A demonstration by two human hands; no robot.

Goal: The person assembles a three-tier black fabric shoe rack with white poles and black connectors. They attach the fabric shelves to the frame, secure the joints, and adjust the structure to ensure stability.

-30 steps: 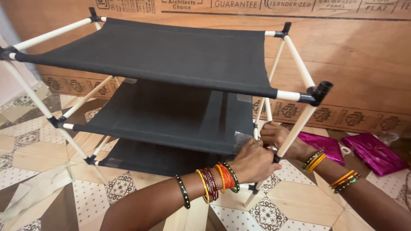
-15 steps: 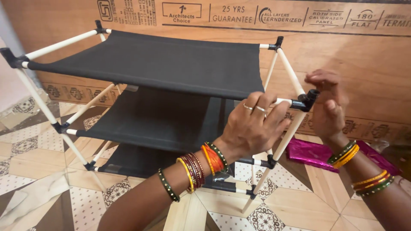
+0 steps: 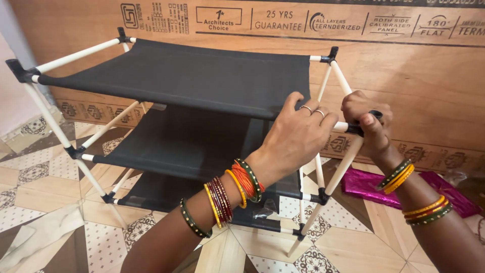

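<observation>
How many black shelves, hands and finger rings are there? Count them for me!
Black fabric shelves: 3
Hands: 2, the left hand gripping the top shelf's front edge, the right hand gripping a black corner joint
Finger rings: 2
Total: 7

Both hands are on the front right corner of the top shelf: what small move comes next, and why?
Probably push the black corner connector further onto the white rod. The right hand wraps the connector, the left hand steadies the top fabric shelf edge, and bare rod shows between them.
</observation>
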